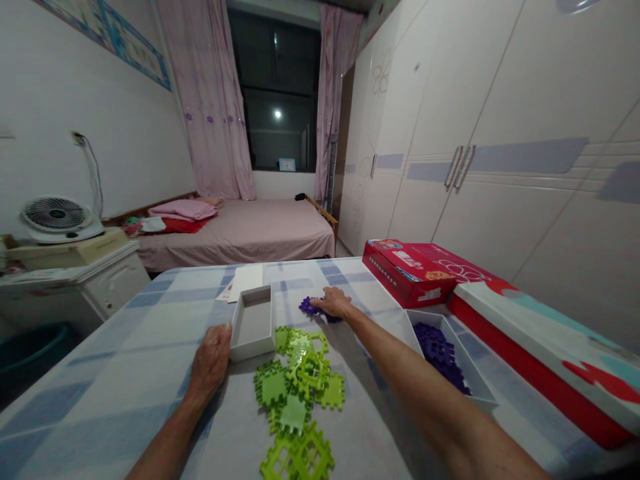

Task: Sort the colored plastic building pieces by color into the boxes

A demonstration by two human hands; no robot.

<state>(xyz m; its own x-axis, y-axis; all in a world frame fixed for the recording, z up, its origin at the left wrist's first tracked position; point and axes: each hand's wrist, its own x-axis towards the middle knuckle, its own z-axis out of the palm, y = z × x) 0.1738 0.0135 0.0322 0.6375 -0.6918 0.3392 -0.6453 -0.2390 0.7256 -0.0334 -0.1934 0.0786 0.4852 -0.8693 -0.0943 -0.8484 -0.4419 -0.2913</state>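
My right hand (pixel 336 302) reaches far across the table, its fingers closed on dark purple interlocking plastic pieces (pixel 312 307); how many it grips is hidden. My left hand (pixel 210 357) lies at the near left corner of an empty white box (pixel 253 323), fingers curled in against its side wall. Between my arms spreads a loose pile of green interlocking pieces (pixel 300 373), square with notched edges, some solid and some lattice. More purple pieces (pixel 440 357) fill a second white box (pixel 480 387) to the right of my right forearm.
A red box (pixel 410 273) and a large red-and-white carton lid (pixel 540 360) occupy the table's right side. White cards or paper (pixel 246 281) lie behind the empty box. Past the checked tablecloth (pixel 125 360) are a bed (pixel 260 227) and a wardrobe (pixel 500 220); a fan (pixel 60 217) stands left.
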